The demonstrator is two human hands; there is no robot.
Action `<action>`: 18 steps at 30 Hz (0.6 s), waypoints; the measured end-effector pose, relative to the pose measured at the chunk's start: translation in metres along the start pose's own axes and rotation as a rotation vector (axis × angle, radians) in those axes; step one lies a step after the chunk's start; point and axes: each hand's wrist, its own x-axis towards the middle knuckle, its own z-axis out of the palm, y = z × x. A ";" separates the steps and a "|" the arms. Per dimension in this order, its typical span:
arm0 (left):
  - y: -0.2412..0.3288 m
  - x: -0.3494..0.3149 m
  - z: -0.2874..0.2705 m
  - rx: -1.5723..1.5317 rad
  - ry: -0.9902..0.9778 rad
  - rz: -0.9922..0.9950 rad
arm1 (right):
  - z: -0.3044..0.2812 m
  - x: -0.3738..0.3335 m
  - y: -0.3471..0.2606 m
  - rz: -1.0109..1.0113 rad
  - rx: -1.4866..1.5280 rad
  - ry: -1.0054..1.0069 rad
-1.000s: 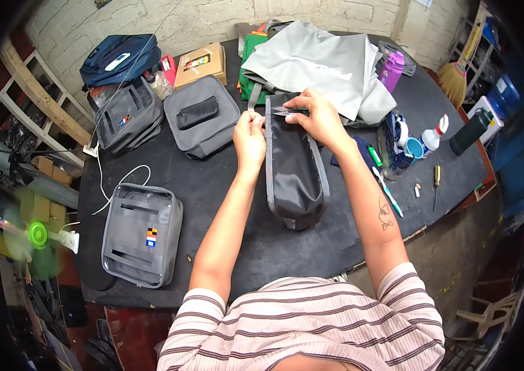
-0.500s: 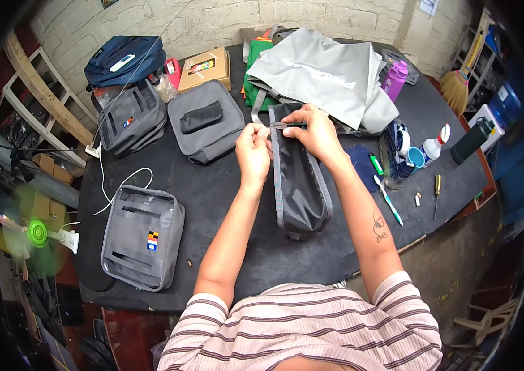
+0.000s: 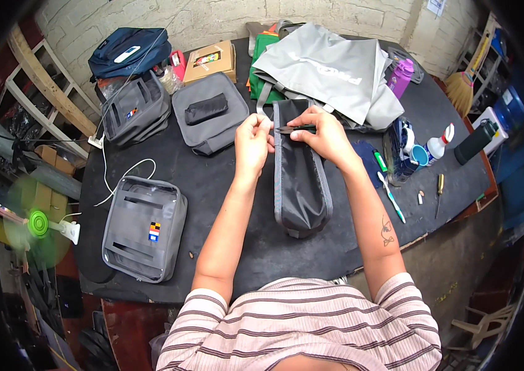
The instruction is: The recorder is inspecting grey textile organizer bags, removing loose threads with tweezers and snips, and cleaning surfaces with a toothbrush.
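A long grey-black open pouch with grey-bound edges lies lengthwise before me on the dark table. At its far left edge, my left hand is closed in a pinch on the bound edge; any thread between the fingertips is too small to make out. My right hand grips small dark thread snips over the pouch's far part, the blades pointing left toward my left fingertips. Left of my left hand lies a grey case with a rolled black pouch on top.
A grey bag with clear panels lies near left. Behind it are another grey bag, a navy backpack and a carton. Large grey sheeting covers the far middle. A toothbrush, screwdriver and bottles stand or lie right.
The view has shifted slightly. My right hand and the snips have moved a little down and to the right along the pouch edge; my left hand still pinches there.
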 end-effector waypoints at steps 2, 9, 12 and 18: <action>0.001 0.000 0.000 0.033 -0.015 0.006 | -0.002 0.000 -0.002 -0.005 0.001 -0.011; 0.003 -0.002 0.001 0.000 -0.038 -0.021 | 0.001 -0.003 0.003 -0.027 0.046 0.019; 0.010 -0.005 0.004 -0.012 -0.016 -0.041 | 0.006 -0.004 0.009 0.004 0.055 0.063; 0.033 -0.009 0.006 0.640 -0.096 0.167 | 0.010 -0.014 0.000 0.055 0.077 0.234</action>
